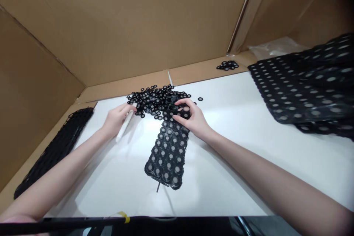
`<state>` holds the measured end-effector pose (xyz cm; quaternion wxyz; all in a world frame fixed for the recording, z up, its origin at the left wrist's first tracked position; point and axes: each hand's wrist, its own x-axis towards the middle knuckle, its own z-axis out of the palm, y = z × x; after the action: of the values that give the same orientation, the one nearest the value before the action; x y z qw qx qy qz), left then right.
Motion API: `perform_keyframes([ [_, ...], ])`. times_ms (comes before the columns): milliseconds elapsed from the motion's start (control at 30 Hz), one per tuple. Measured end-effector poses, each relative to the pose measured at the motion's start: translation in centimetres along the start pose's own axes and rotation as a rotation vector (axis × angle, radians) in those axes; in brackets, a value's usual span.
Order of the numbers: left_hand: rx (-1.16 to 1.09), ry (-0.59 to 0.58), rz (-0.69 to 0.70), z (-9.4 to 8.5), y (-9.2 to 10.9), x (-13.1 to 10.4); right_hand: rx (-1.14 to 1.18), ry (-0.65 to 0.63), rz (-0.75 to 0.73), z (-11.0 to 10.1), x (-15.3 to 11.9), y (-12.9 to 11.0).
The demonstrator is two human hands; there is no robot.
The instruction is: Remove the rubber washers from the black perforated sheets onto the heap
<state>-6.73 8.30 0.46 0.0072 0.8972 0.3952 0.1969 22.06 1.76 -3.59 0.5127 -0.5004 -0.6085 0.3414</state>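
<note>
My left hand (117,118) is closed around a white pen-like stick (126,122), which slants down toward me above the white board. A black rubbery sheet (168,151) with rows of pale round spots lies in the middle of the board. At its far end, my right hand (192,118) has thumb and fingers curved apart over the sheet; whether they pinch a small piece there I cannot make out. Just beyond both hands is a heap of small black rings (151,99), overlapping the sheet's far end.
More black spotted sheets (301,84) are piled at the right, beside clear plastic film (276,47). A stack of black perforated strips (55,147) lies at the left. A small ring cluster (228,65) sits at the back, and cardboard walls (155,22) enclose the board (221,184).
</note>
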Motion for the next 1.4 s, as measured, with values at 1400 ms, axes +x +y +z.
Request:
perform_keyframes([
  [1400, -0.836, 0.022, -0.121, 7.4, 6.4, 5.1, -0.178, 0.015, -0.14, 0.6, 0.4, 0.4],
])
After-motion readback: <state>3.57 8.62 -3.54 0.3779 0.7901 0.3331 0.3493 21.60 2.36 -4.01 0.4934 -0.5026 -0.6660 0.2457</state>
